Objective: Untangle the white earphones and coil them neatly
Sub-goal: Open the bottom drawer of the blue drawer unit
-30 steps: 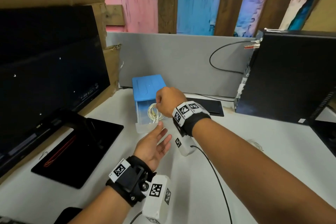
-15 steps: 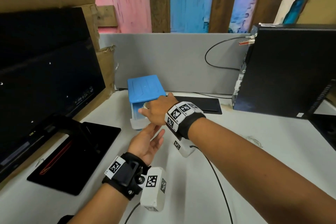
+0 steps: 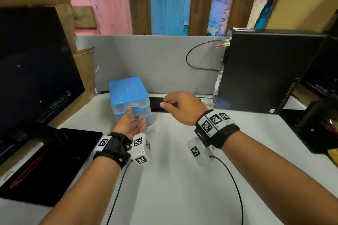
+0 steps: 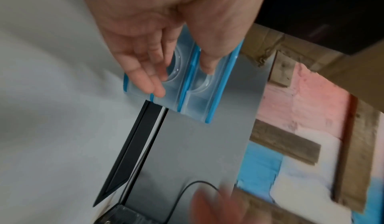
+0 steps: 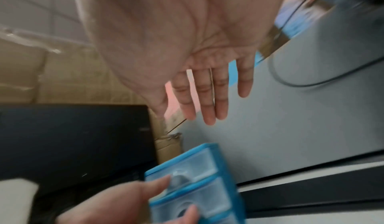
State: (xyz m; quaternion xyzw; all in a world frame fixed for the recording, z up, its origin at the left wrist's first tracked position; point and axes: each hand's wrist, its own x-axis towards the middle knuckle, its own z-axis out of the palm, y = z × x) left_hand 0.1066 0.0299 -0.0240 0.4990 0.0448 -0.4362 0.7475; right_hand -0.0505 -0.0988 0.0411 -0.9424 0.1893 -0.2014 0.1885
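Observation:
The white earphones are not in sight in any view. A small blue drawer box (image 3: 128, 93) with translucent drawers stands at the back of the white table (image 3: 173, 179), its drawers pushed in. My left hand (image 3: 137, 115) reaches it palm up, thumb on the upper drawer front and straight fingers (image 4: 158, 89) on the lower one. My right hand (image 3: 164, 102) hovers to the right of the box, fingers (image 5: 207, 106) spread and holding nothing. The right wrist view shows the box (image 5: 197, 170) below that hand.
A black monitor (image 3: 36, 69) and its flat base (image 3: 54, 160) fill the left side. A black computer tower (image 3: 265, 71) stands at the right. A grey partition (image 3: 155, 60) closes the back, with a flat black item (image 3: 155, 104) at its foot.
The drawer with the coiled white earphones, pulled out a second ago, is now pushed in. My right hand has left it and moved right; my left hand has moved up to the drawer fronts.

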